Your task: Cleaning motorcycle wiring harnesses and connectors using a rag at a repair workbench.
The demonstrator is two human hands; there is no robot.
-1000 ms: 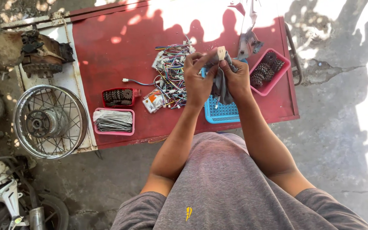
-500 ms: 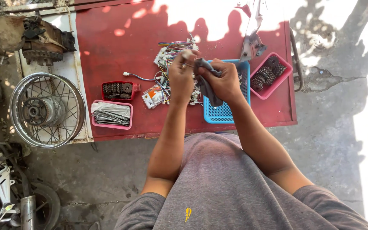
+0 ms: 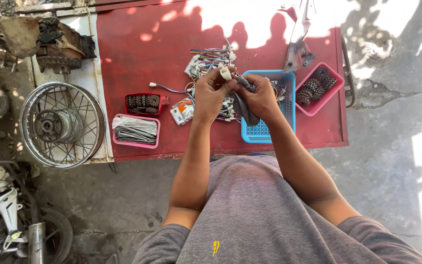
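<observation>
White connector [image 3: 225,73] pinched in left hand [image 3: 210,94] fingers [image 3: 219,78]; right hand [image 3: 257,98] adjoining.

1. In front of me the surface [image 3: 172,49] carries everything; my two hands meet above its middle.
2. The wire bundle [image 3: 210,61] lies behind my left hand [image 3: 210,95].
3. The mesh basket [image 3: 269,129] sits under my right hand [image 3: 257,98]; a tray of sprockets [image 3: 318,88] lies just right of it.
4. Two small trays [image 3: 140,117] lie left of my hands, one behind the other.
5. A spoked wheel [image 3: 62,124] rests at the surface's left end.
</observation>
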